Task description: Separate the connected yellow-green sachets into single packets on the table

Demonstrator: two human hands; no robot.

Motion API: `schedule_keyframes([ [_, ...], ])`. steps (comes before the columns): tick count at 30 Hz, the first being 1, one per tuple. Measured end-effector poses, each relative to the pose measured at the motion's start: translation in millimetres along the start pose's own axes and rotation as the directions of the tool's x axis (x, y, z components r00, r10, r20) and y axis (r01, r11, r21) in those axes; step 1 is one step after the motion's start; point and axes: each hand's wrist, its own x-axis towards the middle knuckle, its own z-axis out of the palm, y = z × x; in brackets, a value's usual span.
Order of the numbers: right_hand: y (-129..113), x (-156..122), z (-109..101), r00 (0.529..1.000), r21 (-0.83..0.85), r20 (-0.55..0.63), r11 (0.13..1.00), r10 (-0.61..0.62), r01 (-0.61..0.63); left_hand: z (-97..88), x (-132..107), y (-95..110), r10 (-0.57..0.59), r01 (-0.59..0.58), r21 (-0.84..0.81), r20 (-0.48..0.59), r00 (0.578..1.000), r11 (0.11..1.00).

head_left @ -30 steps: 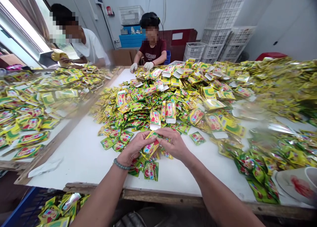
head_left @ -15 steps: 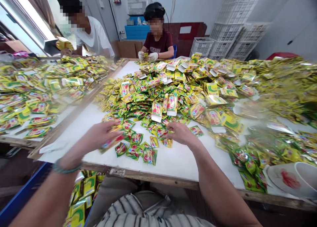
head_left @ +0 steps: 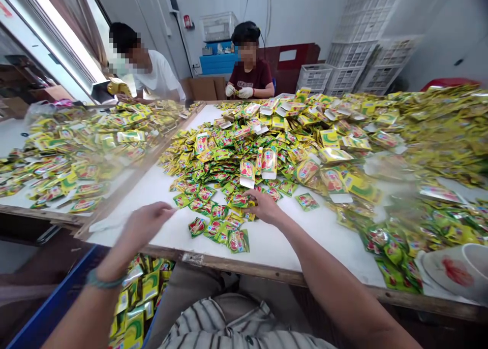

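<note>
Here, the right hand fingers sachets between the heap and the front edge of the table — grip unclear from here — while the blurred left hand looks empty, loose; one hasty sweep could spill strays.

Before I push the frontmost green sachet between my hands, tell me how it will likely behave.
The green sachet will probably slide easily: its wrapper looks glossy and the white tabletop looks smooth. It is likely light and somewhat floppy, judging by its thin-looking, crinkled film. Lying flat, it seems unlikely to roll.
</note>
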Motion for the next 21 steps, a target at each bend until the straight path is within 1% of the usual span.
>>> schedule_keyframes([
  [1,1.1,0.6,-0.7,0.999,0.071,-0.029,0.997,0.022,-0.020,26.8,6.8,9.5,0.062,-0.064,0.115,0.026,0.998,0.991],
  [2,1.3,1.0,-1.7,0.998,0.151,-0.054,0.988,0.035,-0.027,52.8,13.2,18.8,0.117,-0.128,0.166,0.075,0.990,0.978],
  [4,-0.8,1.4,-4.3,0.995,0.344,-0.088,0.939,0.038,-0.006,98.6,24.4,34.8,0.153,-0.171,0.132,0.138,0.979,0.976],
  [5,-2.8,1.6,-5.7,0.994,0.444,-0.098,0.896,0.040,0.008,117.1,29.1,40.6,0.140,-0.151,0.049,0.182,0.973,0.987],
  [6,-5.0,1.8,-7.1,0.993,0.530,-0.106,0.848,0.043,0.020,132.2,33.0,44.5,0.120,-0.108,-0.059,0.247,0.961,0.992],
  [8,-9.2,2.4,-10.2,0.989,0.650,-0.137,0.759,0.060,0.044,152.4,39.1,47.5,0.088,0.020,-0.282,0.364,0.927,0.959],
  [9,-10.6,2.7,-11.9,0.985,0.692,-0.152,0.720,0.078,0.050,158.2,41.4,47.1,0.084,0.080,-0.375,0.401,0.912,0.924],
  [11,-12.2,3.0,-15.6,0.983,0.769,-0.139,0.638,0.117,0.033,163.4,44.9,44.8,0.091,0.149,-0.507,0.418,0.904,0.849],
  [13,-12.8,2.7,-19.9,0.989,0.821,-0.067,0.570,0.136,-0.023,164.0,48.2,42.8,0.120,0.151,-0.575,0.406,0.906,0.804],
  [14,-13.4,2.1,-22.2,0.990,0.818,-0.041,0.574,0.133,-0.043,163.6,49.9,42.4,0.146,0.130,-0.580,0.404,0.903,0.804],
  [15,-14.2,1.4,-24.5,0.992,0.787,-0.037,0.615,0.122,-0.046,163.3,51.8,42.5,0.178,0.094,-0.569,0.403,0.898,0.817],
  [16,-15.4,0.6,-26.7,0.993,0.727,-0.049,0.686,0.104,-0.036,163.0,53.9,43.0,0.213,0.047,-0.546,0.403,0.890,0.836],
  [18,-17.9,-0.8,-30.6,0.995,0.543,-0.083,0.840,0.056,-0.002,162.5,58.2,44.8,0.272,-0.040,-0.490,0.411,0.870,0.871],
  [19,-18.8,-1.3,-32.2,0.994,0.448,-0.102,0.894,0.040,0.010,162.1,60.3,45.7,0.282,-0.060,-0.471,0.416,0.865,0.880],
  [20,-19.1,-1.6,-33.4,0.991,0.366,-0.125,0.930,0.037,0.012,161.3,62.5,46.4,0.274,-0.061,-0.461,0.411,0.870,0.885],
  [21,-18.8,-1.7,-34.3,0.985,0.300,-0.164,0.954,0.047,0.005,160.2,64.6,46.8,0.251,-0.055,-0.451,0.388,0.887,0.891],
])
